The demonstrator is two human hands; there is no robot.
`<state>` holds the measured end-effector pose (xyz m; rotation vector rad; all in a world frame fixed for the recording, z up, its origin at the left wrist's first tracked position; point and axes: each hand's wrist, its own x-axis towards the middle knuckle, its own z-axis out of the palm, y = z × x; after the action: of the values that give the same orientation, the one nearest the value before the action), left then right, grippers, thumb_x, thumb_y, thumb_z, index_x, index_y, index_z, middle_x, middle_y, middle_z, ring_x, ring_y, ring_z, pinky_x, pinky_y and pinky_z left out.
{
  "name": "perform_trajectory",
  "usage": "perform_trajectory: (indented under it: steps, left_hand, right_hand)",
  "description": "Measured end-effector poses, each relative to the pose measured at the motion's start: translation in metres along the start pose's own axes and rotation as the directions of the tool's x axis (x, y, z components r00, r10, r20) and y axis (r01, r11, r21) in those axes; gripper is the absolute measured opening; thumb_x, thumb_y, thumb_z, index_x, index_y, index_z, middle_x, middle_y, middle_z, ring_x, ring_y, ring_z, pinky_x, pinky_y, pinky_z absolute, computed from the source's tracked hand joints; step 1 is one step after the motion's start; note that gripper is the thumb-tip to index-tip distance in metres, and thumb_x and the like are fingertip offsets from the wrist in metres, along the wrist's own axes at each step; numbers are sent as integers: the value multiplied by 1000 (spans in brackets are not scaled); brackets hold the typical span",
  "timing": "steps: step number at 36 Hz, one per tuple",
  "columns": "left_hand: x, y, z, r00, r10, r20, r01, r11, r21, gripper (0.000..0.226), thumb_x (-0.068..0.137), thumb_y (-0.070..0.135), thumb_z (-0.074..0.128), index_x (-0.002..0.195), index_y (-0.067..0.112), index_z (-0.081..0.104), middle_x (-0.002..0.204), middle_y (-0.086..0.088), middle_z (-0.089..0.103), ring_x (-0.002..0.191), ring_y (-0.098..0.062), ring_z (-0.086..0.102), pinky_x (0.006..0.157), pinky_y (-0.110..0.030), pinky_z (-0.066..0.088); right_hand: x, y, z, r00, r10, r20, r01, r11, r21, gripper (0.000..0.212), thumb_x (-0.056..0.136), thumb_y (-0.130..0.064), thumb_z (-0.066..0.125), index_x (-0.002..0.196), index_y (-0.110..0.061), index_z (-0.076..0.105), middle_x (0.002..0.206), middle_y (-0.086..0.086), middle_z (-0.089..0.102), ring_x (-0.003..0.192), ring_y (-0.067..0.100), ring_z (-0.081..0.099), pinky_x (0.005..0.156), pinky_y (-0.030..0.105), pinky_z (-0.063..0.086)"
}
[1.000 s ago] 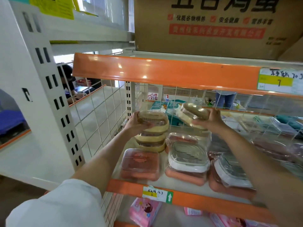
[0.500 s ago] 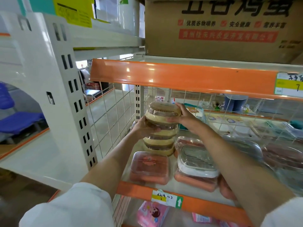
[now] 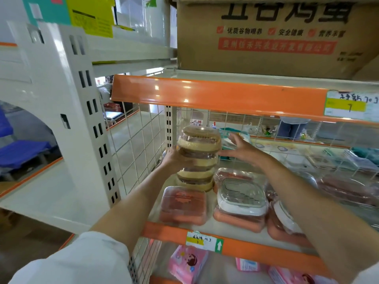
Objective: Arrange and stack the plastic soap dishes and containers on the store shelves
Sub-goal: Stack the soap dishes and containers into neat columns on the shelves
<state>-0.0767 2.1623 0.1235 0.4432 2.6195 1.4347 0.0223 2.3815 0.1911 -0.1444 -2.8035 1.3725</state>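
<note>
Head view — tall, tan-and-brown stack of soap dishes (image 3: 198, 158)

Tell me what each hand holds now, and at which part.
The left hand holds the stack of beige dishes at its left side; the right hand is open, holding nothing.

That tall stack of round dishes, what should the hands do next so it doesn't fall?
Probably steady it before letting go. The stack of round dishes looks a bit uneven, its layers not squarely lined up. The left hand holds its side, while the right hand is open beside it. Pressing both sides gently could square the layers.
</note>
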Motion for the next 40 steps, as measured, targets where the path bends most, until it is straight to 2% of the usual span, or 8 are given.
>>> perform_trajectory:
  steps: [4,6,11,14,21,27,33,40]
  left_hand:
    - [-36,20,-3,1000,-6,-25,9,989,151,100,58,54,81,140,15,37,134,-7,42,131,-26,35,107,-46,38]
    - [-41,17,0,998,-13,-63,25,982,189,96,71,44,79,143,9,27,138,-10,33,134,-26,28,110,-42,33]
    - [-53,6,18,989,36,-146,0,971,238,89,74,38,77,140,5,26,145,-14,23,138,-30,19,114,-42,24]
    - [-60,4,28,972,92,-218,-32,963,267,78,75,33,76,133,2,33,137,-17,31,134,-30,24,113,-41,25]
    - [-72,6,40,959,108,-262,-37,964,262,68,75,29,75,125,4,36,126,-12,34,122,-28,32,104,-37,31]
    - [-81,10,47,977,149,-150,-98,948,304,73,74,29,75,133,5,40,128,-13,40,120,-29,39,101,-38,35]
    - [-90,20,53,983,176,-44,-152,934,325,39,82,20,65,117,8,53,126,-7,50,106,-24,49,86,-32,41]
    - [-96,39,65,975,217,57,-223,913,341,40,85,29,64,118,9,55,113,-5,57,96,-24,55,79,-32,43]
  right_hand:
    - [-27,14,-16,997,47,53,-39,990,-133,78,82,-42,67,145,-15,30,151,2,34,133,20,38,98,26,33]
    - [-41,23,-20,989,76,125,-47,975,-218,84,73,-54,67,142,-16,37,148,0,39,130,18,41,102,27,33]
    - [-66,49,-14,930,184,319,-1,868,-496,93,76,-54,71,149,-37,16,154,-8,21,140,18,25,116,41,24]
    - [-74,62,-2,934,229,276,-52,847,-529,117,68,-54,78,153,-26,3,159,0,10,143,21,18,117,39,22]
    - [-85,69,9,971,164,176,-17,776,-631,114,73,-54,74,153,-15,2,160,4,1,146,24,9,117,42,18]
    - [-90,64,10,970,164,177,-15,772,-636,112,73,-50,75,152,-13,4,160,3,0,146,24,8,118,41,17]
    - [-93,63,8,977,129,167,-1,793,-610,111,72,-49,77,152,-12,8,159,3,5,144,23,12,117,39,20]
    - [-99,60,-22,997,79,25,-55,855,-516,109,67,-52,78,149,-15,17,151,4,14,140,24,19,113,47,28]
